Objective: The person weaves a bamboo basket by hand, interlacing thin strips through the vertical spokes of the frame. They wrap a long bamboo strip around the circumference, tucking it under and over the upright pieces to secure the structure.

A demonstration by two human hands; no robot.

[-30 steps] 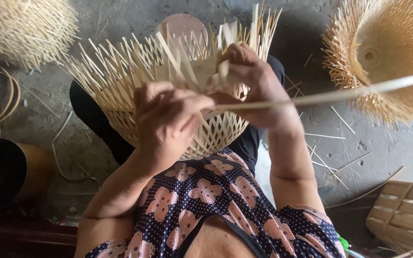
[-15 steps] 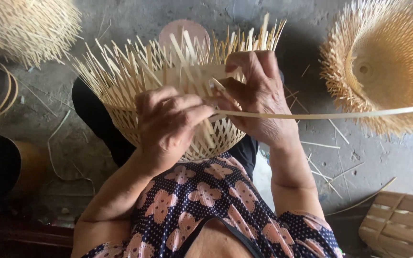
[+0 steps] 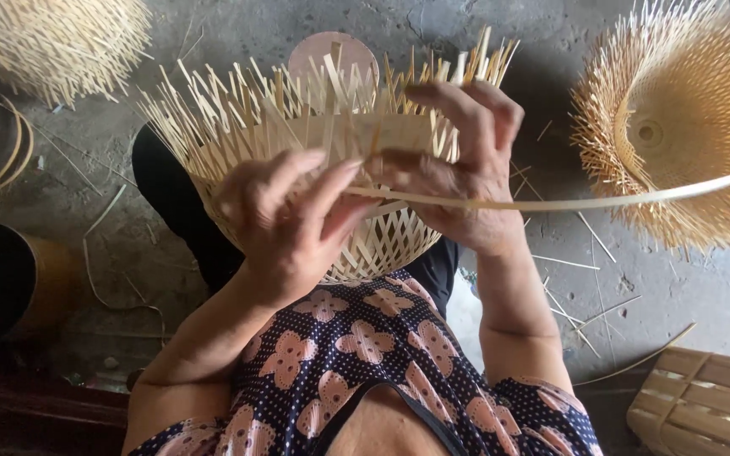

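A half-woven bamboo basket (image 3: 238, 143) rests on my lap, its loose upright strips fanning out at the rim. My left hand (image 3: 285, 224) pinches the near end of a long flat bamboo strip (image 3: 601, 201) against the basket's side. My right hand (image 3: 466, 169) grips the basket rim and holds the same strip, which runs out to the right and curves upward. Both hands are close together over the basket's front wall.
A second unfinished bamboo basket (image 3: 686, 127) lies on the concrete floor at right, and a third (image 3: 52, 38) at top left. A dark round container (image 3: 2, 279) stands at left. A slatted bamboo piece (image 3: 703, 405) sits bottom right. Loose splinters litter the floor.
The long strip has swung lower and now runs nearly level to the right. My right hand has slid down the rim, and my left hand's fingers have closed on the strip's end.
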